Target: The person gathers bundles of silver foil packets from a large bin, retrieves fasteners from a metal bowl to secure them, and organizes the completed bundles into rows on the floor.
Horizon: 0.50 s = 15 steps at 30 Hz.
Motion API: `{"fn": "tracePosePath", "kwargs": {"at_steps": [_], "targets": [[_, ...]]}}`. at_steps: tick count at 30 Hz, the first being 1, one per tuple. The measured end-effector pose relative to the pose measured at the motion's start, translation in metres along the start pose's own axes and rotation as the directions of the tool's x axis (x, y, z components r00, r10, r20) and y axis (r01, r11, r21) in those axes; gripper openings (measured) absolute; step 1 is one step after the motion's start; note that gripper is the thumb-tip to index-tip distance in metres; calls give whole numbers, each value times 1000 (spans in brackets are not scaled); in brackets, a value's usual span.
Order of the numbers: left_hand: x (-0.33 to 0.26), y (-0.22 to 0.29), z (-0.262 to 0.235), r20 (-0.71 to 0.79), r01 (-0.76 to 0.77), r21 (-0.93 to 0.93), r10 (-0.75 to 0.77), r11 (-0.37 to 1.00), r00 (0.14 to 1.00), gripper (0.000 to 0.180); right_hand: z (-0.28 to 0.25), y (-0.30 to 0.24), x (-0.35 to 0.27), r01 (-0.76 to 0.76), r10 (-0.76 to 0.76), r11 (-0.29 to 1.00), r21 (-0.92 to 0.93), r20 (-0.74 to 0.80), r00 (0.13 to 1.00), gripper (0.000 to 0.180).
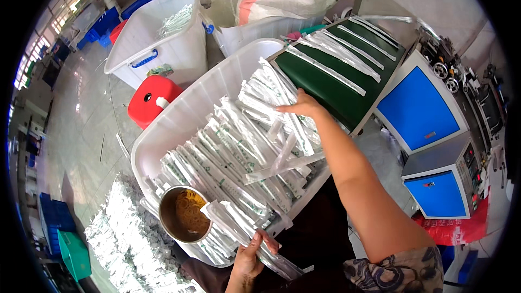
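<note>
Long thin white wrapped packets with green print (217, 157) lie in rows in a large white plastic tub (157, 138) before me. My left hand (251, 258), at the tub's near edge, is closed round a bundle of packets (277, 260). Farther up, my right hand (305, 106) rests on loose packets (266, 89) beside the belt's end, its thumb and forefinger apart; the other fingers are partly hidden. A round metal cup (167, 218) holding yellow-brown rubber bands (190, 211) sits on the packets at the left.
Single packets lie across a green conveyor belt (320, 84) at the upper right. Blue-doored machine cabinets (420, 108) stand to the right. A red plastic container (144, 100) and white bins (187, 49) are beyond the tub. White wrapped pieces (127, 228) heap at the lower left.
</note>
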State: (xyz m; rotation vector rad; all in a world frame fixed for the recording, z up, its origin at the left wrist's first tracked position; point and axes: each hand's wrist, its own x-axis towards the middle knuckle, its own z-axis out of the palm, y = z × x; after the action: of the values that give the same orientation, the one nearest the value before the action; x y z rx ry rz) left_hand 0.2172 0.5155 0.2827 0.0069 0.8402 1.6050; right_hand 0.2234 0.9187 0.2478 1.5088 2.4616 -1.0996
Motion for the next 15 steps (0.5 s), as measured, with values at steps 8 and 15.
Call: {"fn": "tracePosePath", "kwargs": {"at_steps": [8,15], "targets": [[-19,4,-22,99,-45,-1,45,999,994,25,17,-6,-25,252,-224,962,-109,221,949,99],[-22,0,-18,8,-28,6,28,1000,1000,23,112,-92,-144,184,-146,862,-473,116,982,102]]}}
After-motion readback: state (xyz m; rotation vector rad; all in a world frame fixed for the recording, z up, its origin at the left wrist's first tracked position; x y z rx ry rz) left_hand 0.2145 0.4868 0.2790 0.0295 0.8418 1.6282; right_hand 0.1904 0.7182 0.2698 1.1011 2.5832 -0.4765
